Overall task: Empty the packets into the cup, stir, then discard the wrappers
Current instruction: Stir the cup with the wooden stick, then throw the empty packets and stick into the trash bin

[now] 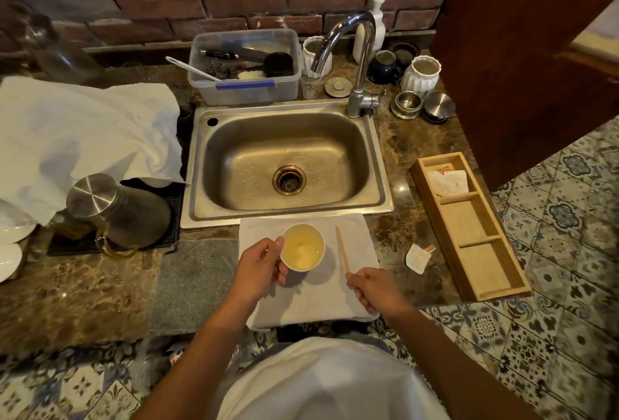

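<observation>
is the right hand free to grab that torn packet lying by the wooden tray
Probably not yet. The right hand is shut on the wooden stirrer. The way to the torn packet looks clear across bare counter, so setting the stirrer down should be enough.

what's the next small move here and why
Probably lift the wooden stick and dip its far end into the cup. The right hand pinches the stick's near end while it lies on the white cloth beside the cup, the left hand steadies the cup, and pale powder sits unstirred in the liquid.
</observation>
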{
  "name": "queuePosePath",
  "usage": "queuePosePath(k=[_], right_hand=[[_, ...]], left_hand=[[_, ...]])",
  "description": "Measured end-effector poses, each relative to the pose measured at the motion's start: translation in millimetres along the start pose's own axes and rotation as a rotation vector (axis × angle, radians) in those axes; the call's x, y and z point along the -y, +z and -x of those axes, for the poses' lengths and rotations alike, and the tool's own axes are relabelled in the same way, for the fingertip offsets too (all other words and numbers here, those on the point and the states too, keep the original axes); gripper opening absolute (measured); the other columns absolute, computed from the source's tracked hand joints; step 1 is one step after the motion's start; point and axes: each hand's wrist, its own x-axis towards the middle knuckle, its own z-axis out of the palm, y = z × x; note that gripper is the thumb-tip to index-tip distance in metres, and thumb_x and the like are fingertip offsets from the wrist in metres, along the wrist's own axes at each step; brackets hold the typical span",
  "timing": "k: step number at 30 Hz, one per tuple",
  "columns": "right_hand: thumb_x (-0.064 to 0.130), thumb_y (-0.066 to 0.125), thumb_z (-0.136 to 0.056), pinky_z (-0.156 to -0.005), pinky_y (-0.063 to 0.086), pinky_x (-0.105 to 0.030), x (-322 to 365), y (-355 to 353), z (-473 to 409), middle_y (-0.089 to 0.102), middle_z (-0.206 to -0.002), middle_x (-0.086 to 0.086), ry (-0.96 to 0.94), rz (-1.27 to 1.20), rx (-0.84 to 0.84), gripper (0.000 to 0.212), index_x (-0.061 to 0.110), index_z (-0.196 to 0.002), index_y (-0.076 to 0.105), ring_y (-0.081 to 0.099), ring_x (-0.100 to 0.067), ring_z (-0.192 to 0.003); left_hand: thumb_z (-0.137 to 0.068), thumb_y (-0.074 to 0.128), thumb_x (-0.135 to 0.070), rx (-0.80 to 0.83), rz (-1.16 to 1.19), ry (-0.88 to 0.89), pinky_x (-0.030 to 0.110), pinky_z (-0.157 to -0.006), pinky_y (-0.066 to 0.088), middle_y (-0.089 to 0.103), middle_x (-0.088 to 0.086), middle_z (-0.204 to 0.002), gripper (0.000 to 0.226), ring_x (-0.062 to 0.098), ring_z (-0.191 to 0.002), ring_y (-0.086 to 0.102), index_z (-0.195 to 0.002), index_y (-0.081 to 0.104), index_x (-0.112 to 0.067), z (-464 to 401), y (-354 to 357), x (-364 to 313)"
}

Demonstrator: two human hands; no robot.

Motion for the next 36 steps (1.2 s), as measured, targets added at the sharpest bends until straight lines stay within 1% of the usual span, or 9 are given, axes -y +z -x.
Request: queuePosePath(k=[5, 8, 17, 23, 26, 28, 32, 34, 36], right_hand=[[0.032, 0.070, -0.095, -0.041, 0.034, -0.021, -4, 3, -1, 0.058, -0.055, -0.002, 0.040, 0.082, -0.025, 0.034, 0.002, -0.080, 0.074, 0.044, -0.013, -0.043], [0.034, 0.072, -0.093, -0.040, 0.036, -0.020, -7, 4, -3, 0.062, -0.054, -0.002, 0.062, 0.085, -0.038, 0.034, 0.003, -0.080, 0.078, 0.047, -0.011, -0.040], [0.034, 0.077, -0.090, -0.037, 0.036, -0.017, -17, 9, -11, 0.073, -0.057, -0.009, 0.108, 0.047, -0.077, 0.032, 0.006, -0.075, 0.079, 0.047, -0.009, -0.033], [0.034, 0.076, -0.091, -0.036, 0.037, -0.016, -16, 9, -10, 0.073, -0.058, -0.009, 0.130, 0.080, -0.087, 0.034, 0.003, -0.076, 0.078, 0.050, -0.009, -0.034], [0.028, 0.074, -0.093, -0.036, 0.039, -0.015, -14, 10, -9, 0.071, -0.055, -0.007, 0.141, 0.091, -0.093, 0.033, -0.002, -0.079, 0.077, 0.053, -0.007, -0.032], [0.027, 0.073, -0.093, -0.036, 0.039, -0.015, -13, 11, -9, 0.071, -0.055, -0.007, 0.150, 0.097, -0.095, 0.032, -0.002, -0.079, 0.077, 0.053, -0.007, -0.032], [0.032, 0.070, -0.093, -0.037, 0.039, -0.017, -11, 5, -4, 0.071, -0.057, -0.009, 0.124, 0.085, -0.088, 0.035, 0.003, -0.073, 0.076, 0.051, -0.011, -0.034], [0.031, 0.066, -0.094, -0.038, 0.039, -0.018, -10, -5, -2, 0.072, -0.058, -0.009, 0.063, 0.055, -0.097, 0.035, 0.006, -0.071, 0.075, 0.052, -0.010, -0.036], [0.029, 0.064, -0.096, -0.042, 0.041, -0.022, -10, -21, 2, 0.073, -0.059, -0.007, -0.010, 0.046, -0.136, 0.032, 0.009, -0.073, 0.074, 0.054, -0.009, -0.040]], left_hand=[[-0.105, 0.054, -0.039, 0.010, 0.007, -0.003, 0.026, -0.042, 0.045, 0.067, 0.006, -0.056, 0.043, 0.015, -0.045, 0.060, -0.076, 0.059, -0.009, 0, -1, 0], [-0.105, 0.054, -0.039, 0.012, 0.018, -0.005, 0.025, -0.042, 0.045, 0.068, 0.007, -0.057, 0.042, 0.015, -0.045, 0.060, -0.077, 0.060, -0.009, -1, 0, -1], [-0.105, 0.054, -0.036, 0.017, 0.046, -0.010, 0.023, -0.042, 0.046, 0.069, 0.011, -0.060, 0.037, 0.017, -0.046, 0.060, -0.080, 0.061, -0.010, 4, 0, -6], [-0.105, 0.055, -0.034, 0.013, 0.047, -0.010, 0.023, -0.040, 0.045, 0.069, 0.028, -0.069, 0.037, 0.021, -0.045, 0.061, -0.079, 0.059, -0.008, 5, 0, -10], [-0.104, 0.056, -0.035, 0.011, 0.019, -0.012, 0.026, -0.042, 0.046, 0.071, 0.025, -0.067, 0.038, 0.023, -0.046, 0.061, -0.078, 0.058, -0.007, 6, -1, -12], [-0.104, 0.056, -0.040, -0.009, -0.073, 0.015, 0.032, -0.045, 0.050, 0.072, 0.017, -0.063, 0.042, 0.025, -0.046, 0.062, -0.078, 0.059, -0.006, 7, -2, -13], [-0.099, 0.047, -0.061, -0.244, -0.683, 0.210, 0.042, -0.058, 0.055, 0.067, 0.005, -0.062, 0.052, 0.029, -0.061, 0.064, -0.079, 0.064, -0.016, 12, -5, -23], [-0.096, 0.043, -0.067, -0.303, -0.698, 0.296, 0.039, -0.059, 0.054, 0.065, 0.000, -0.064, 0.055, 0.025, -0.063, 0.064, -0.086, 0.066, -0.019, 13, -5, -37], [-0.095, 0.043, -0.067, -0.309, -0.660, 0.385, 0.034, -0.059, 0.051, 0.064, -0.008, -0.068, 0.048, 0.017, -0.064, 0.063, -0.098, 0.066, -0.025, 10, 1, -54]])
